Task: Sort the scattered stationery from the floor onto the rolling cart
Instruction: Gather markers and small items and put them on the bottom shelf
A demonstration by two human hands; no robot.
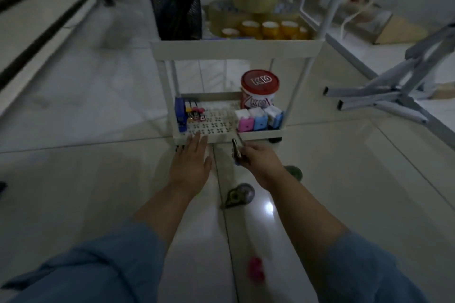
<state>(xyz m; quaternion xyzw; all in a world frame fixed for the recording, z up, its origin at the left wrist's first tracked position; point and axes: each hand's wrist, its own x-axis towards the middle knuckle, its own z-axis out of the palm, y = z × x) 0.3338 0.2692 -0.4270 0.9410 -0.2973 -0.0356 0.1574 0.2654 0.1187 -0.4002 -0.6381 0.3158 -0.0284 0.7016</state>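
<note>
A white rolling cart point(236, 48) stands ahead on the tiled floor. My left hand point(190, 162) lies flat with straight fingers reaching the front rim of the bottom shelf point(216, 139). My right hand point(261, 161) grips a small dark metal tool, probably scissors point(237, 149), its tips pointing at that rim. On the floor lie a correction-tape dispenser point(240, 195), a green object point(294, 172) partly hidden behind my right wrist, and a blurred pink item point(257, 269) between my forearms.
The bottom shelf holds a blue stapler point(181, 115), small staplers point(195, 113), a red-lidded tub point(259, 88) and pink, blue and white boxes point(258, 119). The middle shelf carries a black mesh pen cup point(176, 11) and tape rolls point(258, 7). A folded metal frame point(394, 91) lies right.
</note>
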